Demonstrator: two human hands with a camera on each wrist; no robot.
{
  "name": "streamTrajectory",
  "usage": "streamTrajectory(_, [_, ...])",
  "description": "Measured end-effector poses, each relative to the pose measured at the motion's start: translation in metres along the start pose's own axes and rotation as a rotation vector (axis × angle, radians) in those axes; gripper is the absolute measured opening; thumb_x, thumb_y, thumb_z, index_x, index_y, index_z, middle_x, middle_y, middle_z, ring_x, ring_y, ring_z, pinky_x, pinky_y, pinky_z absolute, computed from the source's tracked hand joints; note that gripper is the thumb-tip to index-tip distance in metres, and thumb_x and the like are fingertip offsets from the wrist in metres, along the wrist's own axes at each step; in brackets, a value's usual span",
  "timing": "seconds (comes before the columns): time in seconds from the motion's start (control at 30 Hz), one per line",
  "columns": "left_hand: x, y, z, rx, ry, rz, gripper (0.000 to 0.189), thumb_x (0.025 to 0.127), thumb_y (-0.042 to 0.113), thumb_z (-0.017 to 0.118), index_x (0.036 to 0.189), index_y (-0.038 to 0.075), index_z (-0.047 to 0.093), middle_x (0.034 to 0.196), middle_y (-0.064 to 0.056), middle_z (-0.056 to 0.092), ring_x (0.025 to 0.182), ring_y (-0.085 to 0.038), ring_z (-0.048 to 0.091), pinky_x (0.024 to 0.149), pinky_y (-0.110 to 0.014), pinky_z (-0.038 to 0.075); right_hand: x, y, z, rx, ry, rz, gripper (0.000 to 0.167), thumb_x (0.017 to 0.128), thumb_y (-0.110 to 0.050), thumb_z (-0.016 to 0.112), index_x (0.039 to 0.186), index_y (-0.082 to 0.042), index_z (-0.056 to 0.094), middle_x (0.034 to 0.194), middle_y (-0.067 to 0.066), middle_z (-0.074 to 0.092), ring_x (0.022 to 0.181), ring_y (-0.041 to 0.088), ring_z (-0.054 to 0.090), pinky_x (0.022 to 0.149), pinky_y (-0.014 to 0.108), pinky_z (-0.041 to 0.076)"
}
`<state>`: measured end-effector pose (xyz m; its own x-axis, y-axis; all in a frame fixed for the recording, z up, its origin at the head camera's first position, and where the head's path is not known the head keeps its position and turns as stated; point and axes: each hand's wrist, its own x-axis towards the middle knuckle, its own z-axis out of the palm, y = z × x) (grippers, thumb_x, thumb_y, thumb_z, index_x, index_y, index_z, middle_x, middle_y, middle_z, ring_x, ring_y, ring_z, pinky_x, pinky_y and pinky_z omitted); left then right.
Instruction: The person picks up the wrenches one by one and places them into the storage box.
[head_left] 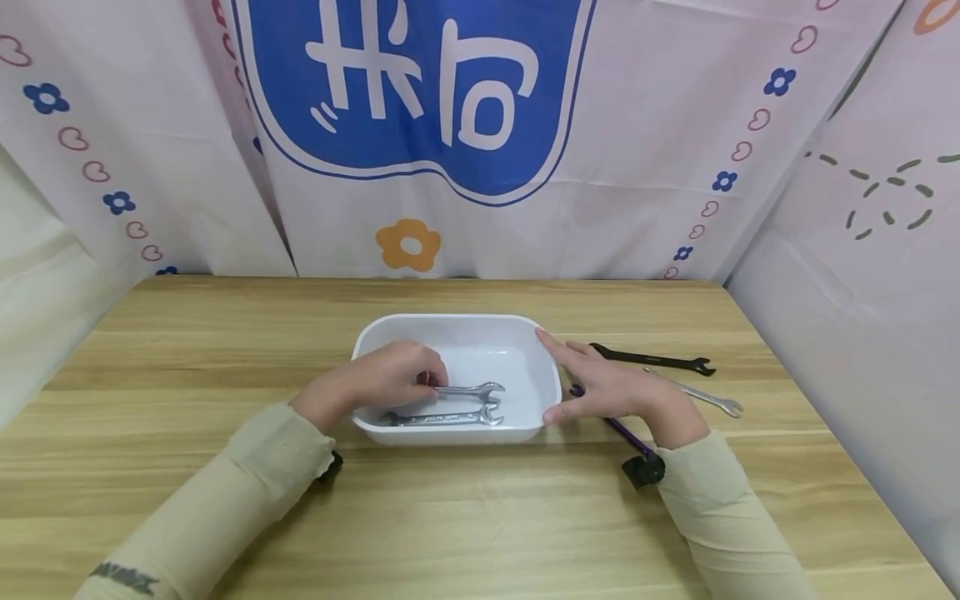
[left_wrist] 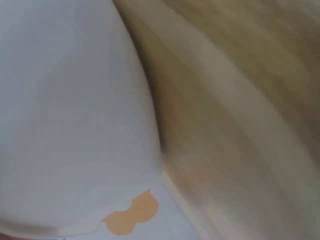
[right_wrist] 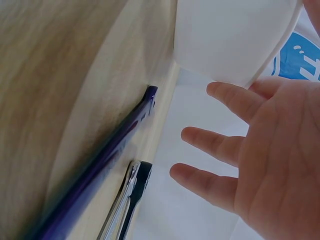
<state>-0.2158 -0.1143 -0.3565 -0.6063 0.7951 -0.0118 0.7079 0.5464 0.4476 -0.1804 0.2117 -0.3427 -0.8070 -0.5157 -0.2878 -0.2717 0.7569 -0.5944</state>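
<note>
Over the white plastic tub (head_left: 480, 329), my left hand (head_left: 386, 375) reaches in and pinches a silver open-end wrench (head_left: 472, 390) by its left end. A second silver wrench (head_left: 442, 418) lies in the tub along the front wall, just beside the held one. My right hand (head_left: 611, 390) touches the tub's right rim with spread fingers, thumb toward the front corner. Below that hand, a purple wrench (head_left: 628, 437) lies on the table, partly covered in the head view; the right wrist view shows more of it. The left wrist view has only the tub's outer wall (left_wrist: 75, 125), not the fingers.
Right of the tub, a black wrench (head_left: 652, 358) and another silver wrench (head_left: 701, 393) lie on the wooden table (head_left: 480, 517). A printed white cloth (head_left: 637, 167) hangs behind the table, with more cloth at both sides.
</note>
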Motion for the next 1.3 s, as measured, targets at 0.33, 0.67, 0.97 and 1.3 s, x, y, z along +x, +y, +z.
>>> streamTrajectory(0.33, [0.0024, -0.0018, 0.0015, -0.006, -0.011, -0.047, 0.009, 0.088, 0.009, 0.072, 0.095, 0.011, 0.077, 0.085, 0.005, 0.069, 0.076, -0.006, 0.057, 0.076, -0.026, 0.050, 0.0000, 0.0013, -0.0004, 0.010, -0.007, 0.002, 0.116, 0.080, -0.055, 0.077, 0.161, -0.030, -0.003, 0.165, 0.024, 0.004, 0.153, 0.042, 0.004, 0.116, 0.069, 0.019])
streamTrajectory(0.67, [0.0030, -0.0044, 0.0024, 0.028, -0.025, -0.033, 0.006, 0.088, 0.010, 0.073, 0.092, 0.012, 0.076, 0.081, 0.006, 0.066, 0.073, -0.006, 0.054, 0.073, -0.025, 0.049, 0.0002, 0.0016, -0.0009, 0.004, -0.011, 0.001, 0.117, 0.080, -0.056, 0.076, 0.160, -0.029, -0.004, 0.165, 0.022, 0.004, 0.153, 0.041, 0.003, 0.116, 0.069, 0.018])
streamTrajectory(0.97, [0.0031, -0.0034, 0.0022, 0.036, -0.034, -0.040, 0.004, 0.088, 0.010, 0.073, 0.091, 0.011, 0.076, 0.079, 0.006, 0.063, 0.073, -0.006, 0.053, 0.073, -0.025, 0.047, 0.0000, 0.0007, -0.0008, 0.008, -0.013, 0.006, 0.117, 0.080, -0.056, 0.076, 0.160, -0.029, -0.004, 0.165, 0.022, 0.003, 0.153, 0.041, 0.003, 0.116, 0.069, 0.017])
streamTrajectory(1.3, [0.0021, -0.0025, 0.0005, 0.055, -0.036, -0.016, 0.005, 0.086, 0.008, 0.073, 0.090, 0.011, 0.075, 0.076, 0.006, 0.061, 0.073, -0.007, 0.053, 0.073, -0.025, 0.047, 0.0004, 0.0023, -0.0003, 0.012, -0.008, 0.007, 0.116, 0.081, -0.052, 0.077, 0.160, -0.031, -0.004, 0.165, 0.023, 0.004, 0.153, 0.041, 0.003, 0.116, 0.069, 0.017])
